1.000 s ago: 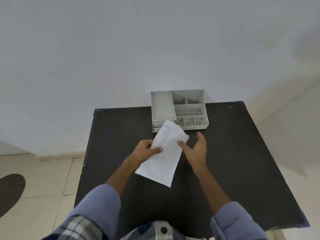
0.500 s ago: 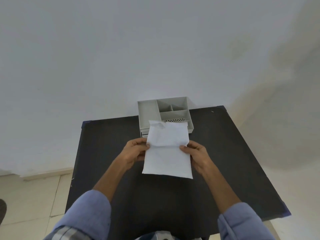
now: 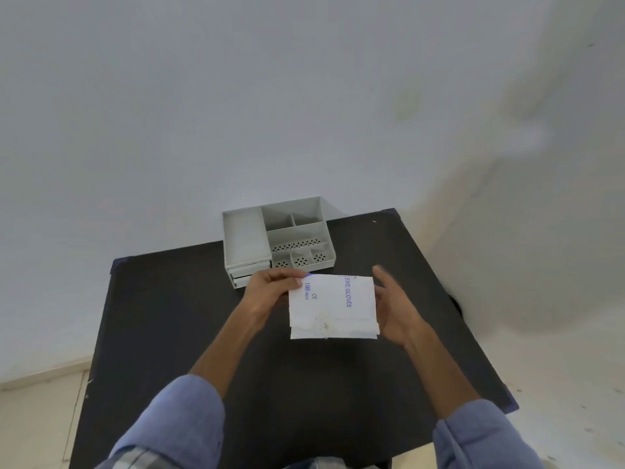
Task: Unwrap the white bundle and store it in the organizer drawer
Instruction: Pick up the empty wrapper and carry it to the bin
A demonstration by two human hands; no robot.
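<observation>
A flat white packet (image 3: 333, 306) with blue print hangs over the middle of the black table (image 3: 162, 333), printed side up. My left hand (image 3: 270, 287) pinches its upper left corner. Flat against the packet's right edge lies my right hand (image 3: 394, 308), fingers stretched out and apart; whether it grips is unclear. The grey organizer (image 3: 277, 238) stands at the table's far edge, just beyond the packet. Its two small drawers (image 3: 248, 274) at the front left are shut and partly hidden by my left hand.
The organizer's top has several open compartments, some with perforated floors. A white wall rises right behind the table. Pale floor tiles (image 3: 37, 421) show to the left. My blue sleeves fill the bottom of the view.
The packet has been turned over and rotated, so its blue print now faces up. My right hand has opened out along its right edge. The view has shifted.
</observation>
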